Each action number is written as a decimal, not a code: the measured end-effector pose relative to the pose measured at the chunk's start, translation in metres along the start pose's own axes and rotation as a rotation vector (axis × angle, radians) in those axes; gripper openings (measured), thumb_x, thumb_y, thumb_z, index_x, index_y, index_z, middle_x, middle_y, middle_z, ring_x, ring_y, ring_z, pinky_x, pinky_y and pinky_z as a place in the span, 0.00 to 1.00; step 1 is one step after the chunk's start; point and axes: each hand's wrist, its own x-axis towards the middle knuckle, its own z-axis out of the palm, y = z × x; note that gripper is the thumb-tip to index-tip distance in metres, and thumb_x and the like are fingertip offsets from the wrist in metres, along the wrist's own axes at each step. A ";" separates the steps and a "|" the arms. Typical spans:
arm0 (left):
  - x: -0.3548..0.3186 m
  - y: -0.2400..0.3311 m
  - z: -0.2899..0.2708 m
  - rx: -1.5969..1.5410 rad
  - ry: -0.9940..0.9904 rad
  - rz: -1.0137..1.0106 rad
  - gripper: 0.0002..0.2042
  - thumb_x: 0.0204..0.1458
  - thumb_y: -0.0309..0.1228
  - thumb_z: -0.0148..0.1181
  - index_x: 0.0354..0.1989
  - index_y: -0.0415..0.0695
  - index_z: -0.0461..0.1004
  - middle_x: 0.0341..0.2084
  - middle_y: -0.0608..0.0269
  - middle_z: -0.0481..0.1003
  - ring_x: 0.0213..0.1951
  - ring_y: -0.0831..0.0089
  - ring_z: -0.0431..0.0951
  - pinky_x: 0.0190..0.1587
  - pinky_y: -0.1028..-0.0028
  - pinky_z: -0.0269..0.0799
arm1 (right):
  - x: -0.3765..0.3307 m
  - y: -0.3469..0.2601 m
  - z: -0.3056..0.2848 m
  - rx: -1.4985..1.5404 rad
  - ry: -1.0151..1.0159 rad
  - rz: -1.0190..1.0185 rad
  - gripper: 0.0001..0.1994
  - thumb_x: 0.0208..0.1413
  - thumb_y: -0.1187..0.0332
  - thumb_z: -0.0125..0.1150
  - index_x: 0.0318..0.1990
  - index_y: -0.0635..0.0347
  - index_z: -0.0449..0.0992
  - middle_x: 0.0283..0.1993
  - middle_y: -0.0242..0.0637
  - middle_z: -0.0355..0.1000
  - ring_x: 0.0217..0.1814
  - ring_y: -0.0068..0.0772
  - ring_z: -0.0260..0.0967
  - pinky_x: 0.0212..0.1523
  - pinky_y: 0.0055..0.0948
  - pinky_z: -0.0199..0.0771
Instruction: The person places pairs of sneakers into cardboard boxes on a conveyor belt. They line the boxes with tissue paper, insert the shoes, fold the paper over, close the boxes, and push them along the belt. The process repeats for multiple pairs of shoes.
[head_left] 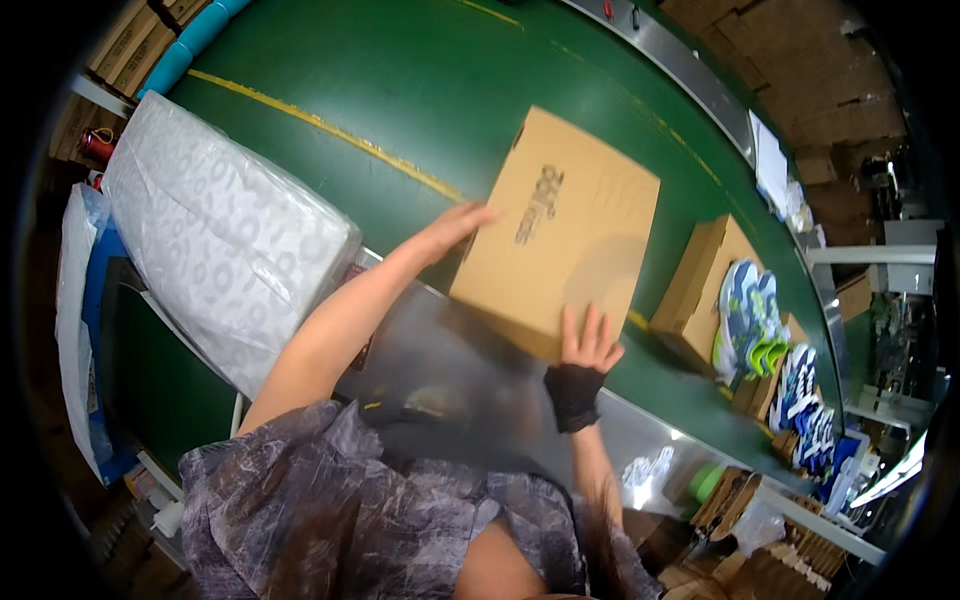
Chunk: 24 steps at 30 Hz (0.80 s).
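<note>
A closed brown cardboard shoebox [570,220] with dark print on its lid sits at an angle in front of me, over the green conveyor belt. My left hand [460,228] grips its left edge, fingers together and tips at the lid. Near the front right corner, my right hand [590,345] lies with fingers spread on the lid's edge. A black wrist wrap [574,396] covers that wrist. The undersides of both hands are hidden.
Plastic-wrapped grey-white stack [220,230] stands left. Farther right on the belt [370,60] are another brown box [690,290], blue-green sneakers [745,315] and several blue-white shoes [800,400]. A metal ledge [430,350] runs before me. White papers [768,160] rest on the far rail.
</note>
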 end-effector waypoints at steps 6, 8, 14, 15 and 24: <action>-0.057 0.066 0.014 -0.362 -0.094 -0.067 0.31 0.46 0.52 0.47 0.53 0.40 0.61 0.45 0.55 0.68 0.45 0.67 0.70 0.48 0.70 0.66 | 0.053 0.018 -0.109 0.233 0.067 -0.150 0.36 0.26 0.77 0.56 0.54 0.51 0.63 0.56 0.43 0.58 0.57 0.40 0.55 0.55 0.43 0.48; -0.094 0.085 0.007 -0.354 0.036 0.042 0.31 0.46 0.53 0.47 0.51 0.40 0.62 0.43 0.56 0.69 0.43 0.68 0.71 0.45 0.71 0.68 | 0.048 0.012 -0.134 0.121 0.318 -0.219 0.35 0.29 0.76 0.58 0.55 0.54 0.62 0.56 0.44 0.58 0.55 0.42 0.57 0.54 0.40 0.50; -0.253 0.078 -0.089 0.138 0.764 0.780 0.13 0.51 0.35 0.45 0.40 0.41 0.68 0.30 0.64 0.71 0.33 0.73 0.73 0.34 0.74 0.71 | -0.025 0.032 -0.043 0.345 0.147 0.028 0.30 0.44 0.66 0.61 0.56 0.57 0.59 0.60 0.46 0.52 0.58 0.48 0.54 0.54 0.46 0.53; -0.282 0.065 -0.119 0.292 0.968 0.893 0.09 0.52 0.28 0.44 0.37 0.40 0.69 0.28 0.65 0.72 0.32 0.72 0.73 0.34 0.75 0.71 | -0.044 0.031 -0.020 0.288 0.039 0.090 0.30 0.44 0.64 0.60 0.56 0.57 0.59 0.60 0.46 0.51 0.58 0.48 0.53 0.54 0.47 0.52; -0.439 0.015 -0.143 -1.223 1.273 0.723 0.46 0.37 0.51 0.59 0.61 0.43 0.39 0.59 0.44 0.43 0.57 0.44 0.50 0.56 0.39 0.43 | -0.165 0.006 0.084 -0.018 0.033 0.203 0.28 0.42 0.59 0.57 0.52 0.61 0.62 0.60 0.51 0.52 0.63 0.47 0.47 0.52 0.50 0.48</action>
